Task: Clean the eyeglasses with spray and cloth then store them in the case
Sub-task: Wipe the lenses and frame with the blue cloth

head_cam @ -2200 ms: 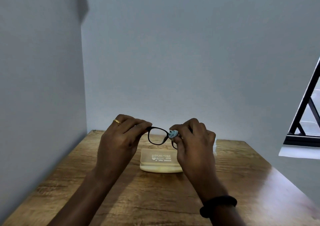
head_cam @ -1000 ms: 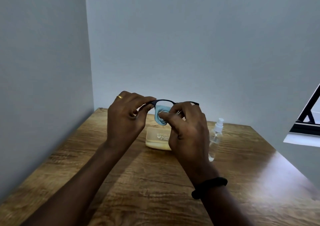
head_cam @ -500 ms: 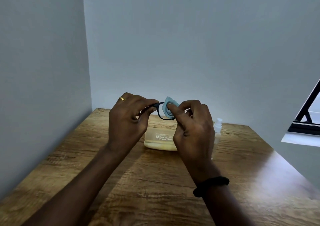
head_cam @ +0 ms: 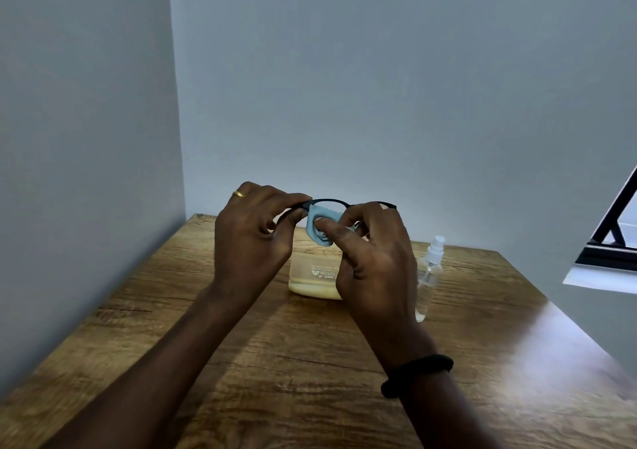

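Observation:
Black-framed eyeglasses (head_cam: 331, 201) are held up above the table. My left hand (head_cam: 253, 238) pinches the frame's left end between thumb and fingers. My right hand (head_cam: 374, 259) pinches a light blue cloth (head_cam: 319, 222) around the left lens, thumb on the near side. Most of the right lens is hidden behind my right hand. A cream, translucent glasses case (head_cam: 312, 278) lies on the wooden table (head_cam: 310, 355) below the hands. A small clear spray bottle (head_cam: 429, 272) with a white nozzle stands just right of the case.
Grey walls close in the table on the left and at the back. A dark window frame (head_cam: 617, 231) with a white sill sits to the right. Bright light reflects off the table's right side.
The cloth has shifted down over the left lens as my right thumb rubs it. The glasses have tilted so the top rim shows again. The spray bottle is more exposed beside my right hand.

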`<action>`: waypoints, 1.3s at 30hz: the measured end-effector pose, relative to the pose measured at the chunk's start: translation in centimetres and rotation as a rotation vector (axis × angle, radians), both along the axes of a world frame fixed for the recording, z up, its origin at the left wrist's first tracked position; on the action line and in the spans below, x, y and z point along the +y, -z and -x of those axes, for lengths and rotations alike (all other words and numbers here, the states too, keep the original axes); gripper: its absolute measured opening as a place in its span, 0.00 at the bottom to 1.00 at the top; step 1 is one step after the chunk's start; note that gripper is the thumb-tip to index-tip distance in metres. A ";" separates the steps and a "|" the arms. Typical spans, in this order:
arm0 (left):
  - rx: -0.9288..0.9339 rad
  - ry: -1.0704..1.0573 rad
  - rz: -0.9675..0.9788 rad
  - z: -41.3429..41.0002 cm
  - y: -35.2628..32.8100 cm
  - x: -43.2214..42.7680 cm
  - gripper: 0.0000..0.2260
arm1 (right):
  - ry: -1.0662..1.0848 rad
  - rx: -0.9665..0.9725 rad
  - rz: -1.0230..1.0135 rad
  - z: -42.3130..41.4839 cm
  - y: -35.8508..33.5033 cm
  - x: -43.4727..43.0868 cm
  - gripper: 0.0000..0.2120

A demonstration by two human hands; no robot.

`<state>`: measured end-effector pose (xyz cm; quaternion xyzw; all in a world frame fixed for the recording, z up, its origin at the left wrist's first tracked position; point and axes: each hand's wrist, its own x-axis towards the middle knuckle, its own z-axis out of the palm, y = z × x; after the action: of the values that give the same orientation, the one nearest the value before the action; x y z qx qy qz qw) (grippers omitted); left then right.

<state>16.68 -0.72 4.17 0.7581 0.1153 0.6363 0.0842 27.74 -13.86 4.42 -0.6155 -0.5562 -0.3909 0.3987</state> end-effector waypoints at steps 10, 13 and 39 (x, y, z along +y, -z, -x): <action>-0.040 0.005 0.083 0.2 -0.3 0.2 0.06 | 0.131 0.066 -0.084 -1.2 -0.4 -0.6 0.25; -0.002 0.022 0.046 0.0 -0.2 -0.4 0.07 | 0.120 0.072 -0.101 -1.4 -0.5 -0.7 0.26; -0.065 0.024 0.129 -0.1 -0.4 -0.9 0.07 | 0.121 0.076 -0.083 -1.1 -0.4 -0.7 0.26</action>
<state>16.75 -1.61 4.61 0.7316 0.1441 0.6505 0.1444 28.86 -14.54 4.85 -0.6454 -0.4856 -0.4133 0.4205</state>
